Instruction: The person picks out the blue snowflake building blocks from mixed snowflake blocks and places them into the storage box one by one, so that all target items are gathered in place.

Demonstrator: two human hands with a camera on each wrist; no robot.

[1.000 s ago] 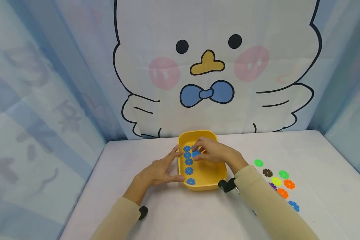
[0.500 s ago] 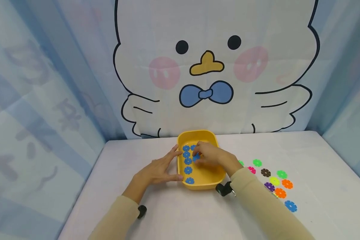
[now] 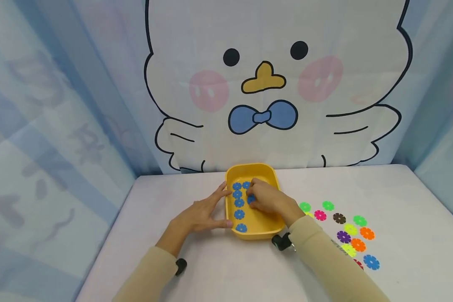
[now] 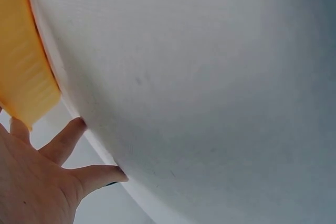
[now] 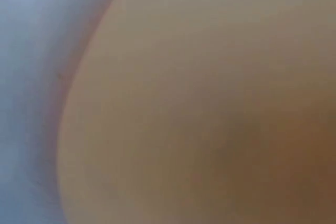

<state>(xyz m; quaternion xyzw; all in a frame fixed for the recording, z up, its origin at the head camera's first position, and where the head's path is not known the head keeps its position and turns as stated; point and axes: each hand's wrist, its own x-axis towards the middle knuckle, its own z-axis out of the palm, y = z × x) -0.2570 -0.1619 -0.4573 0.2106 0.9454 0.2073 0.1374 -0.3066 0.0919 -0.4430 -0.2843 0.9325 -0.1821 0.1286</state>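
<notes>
A yellow tray (image 3: 264, 224) stands on the white table. Blue notched plastic discs, like snowflake building pieces, lie inside it; a column of several, such as one blue disc (image 3: 239, 214), runs along the left side. My left hand (image 3: 201, 214) rests against the tray's left side, thumb at the near corner and fingers spread; the left wrist view shows its straight fingers (image 4: 100, 176) touching the table. Over the tray, my right hand (image 3: 268, 198) has curled fingers around a partly hidden blue disc (image 3: 251, 199), just below another blue disc (image 3: 246, 185). The right wrist view is a blur.
Loose notched discs in several colours lie on the table to the right, among them a green disc (image 3: 328, 205), a brown disc (image 3: 339, 218), an orange disc (image 3: 367, 233) and a blue disc (image 3: 371, 262). My right sleeve (image 3: 328, 251) covers part of them. A cartoon-printed cloth (image 3: 264, 147) hangs behind.
My right hand has shifted a little toward me inside the tray, and the blue disc at its fingers has moved with it, apart from the disc above. My left hand stays in place.
</notes>
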